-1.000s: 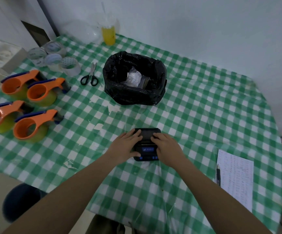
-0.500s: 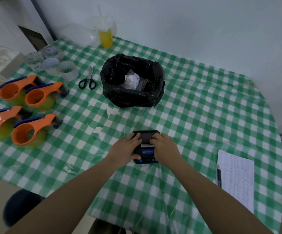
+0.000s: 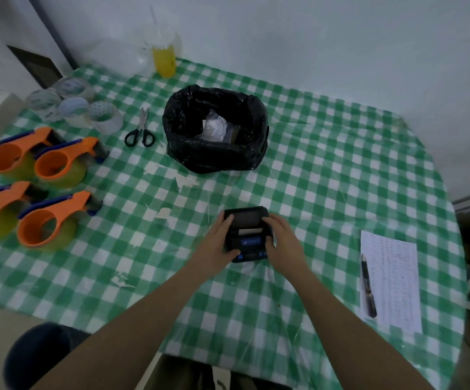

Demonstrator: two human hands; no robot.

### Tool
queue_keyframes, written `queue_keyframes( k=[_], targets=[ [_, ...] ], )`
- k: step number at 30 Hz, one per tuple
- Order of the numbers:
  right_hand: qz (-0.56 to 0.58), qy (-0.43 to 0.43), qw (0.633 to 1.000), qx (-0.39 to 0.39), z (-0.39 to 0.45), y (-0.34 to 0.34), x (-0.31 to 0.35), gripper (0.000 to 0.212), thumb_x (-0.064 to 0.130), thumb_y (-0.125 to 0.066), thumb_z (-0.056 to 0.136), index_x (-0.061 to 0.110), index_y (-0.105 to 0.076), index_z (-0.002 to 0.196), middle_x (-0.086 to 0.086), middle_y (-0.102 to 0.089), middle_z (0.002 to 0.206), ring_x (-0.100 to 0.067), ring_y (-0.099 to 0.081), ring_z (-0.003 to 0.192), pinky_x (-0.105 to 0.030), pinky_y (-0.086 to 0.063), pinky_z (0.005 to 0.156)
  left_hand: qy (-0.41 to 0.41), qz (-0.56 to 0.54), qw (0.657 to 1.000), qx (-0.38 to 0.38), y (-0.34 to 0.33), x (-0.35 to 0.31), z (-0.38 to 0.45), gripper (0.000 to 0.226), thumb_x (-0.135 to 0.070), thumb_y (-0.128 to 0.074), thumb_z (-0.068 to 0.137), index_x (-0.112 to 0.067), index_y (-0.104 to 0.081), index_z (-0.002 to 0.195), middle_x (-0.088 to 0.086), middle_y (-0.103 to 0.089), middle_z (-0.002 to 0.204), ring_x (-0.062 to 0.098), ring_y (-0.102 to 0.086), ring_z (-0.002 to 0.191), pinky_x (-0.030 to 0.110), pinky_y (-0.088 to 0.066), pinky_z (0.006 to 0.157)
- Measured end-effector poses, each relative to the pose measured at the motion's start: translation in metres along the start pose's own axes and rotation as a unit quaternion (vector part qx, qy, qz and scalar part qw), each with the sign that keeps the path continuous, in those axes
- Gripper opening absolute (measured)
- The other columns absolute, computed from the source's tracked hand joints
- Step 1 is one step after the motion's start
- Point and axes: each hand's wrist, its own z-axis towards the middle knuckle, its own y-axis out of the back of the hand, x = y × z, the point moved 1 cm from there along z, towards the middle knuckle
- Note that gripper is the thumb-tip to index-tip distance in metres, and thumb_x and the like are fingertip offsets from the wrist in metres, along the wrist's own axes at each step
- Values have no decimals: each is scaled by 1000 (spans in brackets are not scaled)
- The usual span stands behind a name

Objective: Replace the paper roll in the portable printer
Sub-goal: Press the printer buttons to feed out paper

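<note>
- The tabletop (image 3: 340, 170), under its green-and-white checked cloth, filled most of the frame and looked the same as a second before; only the head camera had drifted a little, so everything sat slightly lower in the picture.
- The black bin bag (image 3: 217, 153) stood open at upper centre with crumpled white scraps inside, unmoved. That may be where the old roll went, though the contents were too small to tell.
- The four orange tape dispensers (image 3: 45, 218) at the left edge, the rolls of tape (image 3: 73, 108) at upper left, the scissors (image 3: 141, 130) and the yellow drink (image 3: 164, 59) at the top were untouched throughout.
- The sheet of paper (image 3: 391, 280) and the pen (image 3: 368, 285) lay at right of centre, well apart from the work.
- The left hand (image 3: 217, 246) had slid from lying over the top to gripping the printer's left side, thumb on the lower front corner and fingertips up by the lid.
- The right hand (image 3: 283, 240) had done the same on the right side, so both hands were clasped around the body.
- The printer (image 3: 246, 235) sat on the tabletop just below centre, between the two hands. A pale strip showed across its middle below the dark lid, which a second earlier the fingers had covered.
- Judging by that strip, paper already sat at the slot or the lid stood slightly ajar; I could not tell which. Either way the work seemed to be at the lid, opening or pressing it closed.
</note>
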Motion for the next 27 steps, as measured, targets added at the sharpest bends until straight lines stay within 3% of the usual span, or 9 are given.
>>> queue_keyframes(
  k=[2, 5, 7, 10, 14, 19, 27],
  targets=[
    [76, -54, 995, -23, -8, -6, -7, 46, 10, -49, 92, 14, -40, 137, -7, -39, 146, -22, -43, 129, -38, -42, 105, 52, -72, 996, -20, -7, 1, -7, 85, -18, -62, 86, -17, -4, 148, 4, -1, 160, 18, -9, 147, 34, -24, 117],
    [163, -107, 981, -20, -11, -7, -10, 43, 7, -52, 92, 10, -45, 134, -10, -54, 133, -24, -53, 120, -34, -46, 97, 72, -119, 990, -34, -20, 2, -14, 78, -17, -64, 85, -16, -14, 146, 5, -38, 148, 22, -42, 133, 25, -39, 100],
    [191, -121, 974, -15, -10, -5, -10, 41, 4, -54, 90, 8, -50, 130, -11, -60, 127, -23, -58, 114, -33, -47, 95, 85, -147, 984, -48, -28, 2, -17, 80, -13, -64, 84, -16, -15, 147, 8, -53, 136, 25, -54, 120, 31, -48, 93],
    [235, -145, 961, -2, -7, -3, -12, 40, 0, -56, 88, 6, -52, 128, -13, -61, 125, -25, -59, 113, -39, -47, 99, 122, -182, 973, -71, -38, 2, -16, 83, -7, -63, 84, -17, -11, 148, 10, -56, 131, 28, -56, 116, 39, -51, 94],
    [266, -150, 952, -3, -7, -3, -15, 41, -1, -57, 87, 5, -52, 127, -14, -61, 126, -25, -59, 114, -38, -47, 99, 133, -182, 969, -103, -43, -5, -18, 76, 1, -57, 86, -16, -15, 147, 8, -56, 129, 23, -55, 116, 16, -46, 81],
    [277, -138, 951, -13, -9, -5, -19, 40, 0, -56, 88, 4, -52, 128, -14, -61, 126, -23, -58, 115, -30, -46, 95, 124, -149, 973, -122, -46, -1, -17, 76, -11, -63, 85, -13, -20, 147, 13, -56, 133, 27, -55, 121, 32, -47, 95],
    [269, -136, 953, -12, -8, -3, -18, 40, -1, -57, 88, 3, -52, 127, -14, -62, 125, -24, -59, 113, -24, -43, 88, 128, -134, 973, -137, -45, -5, -18, 69, -10, -63, 84, -10, -28, 144, 15, -56, 133, 29, -54, 122, 39, -46, 100]
  ],
)
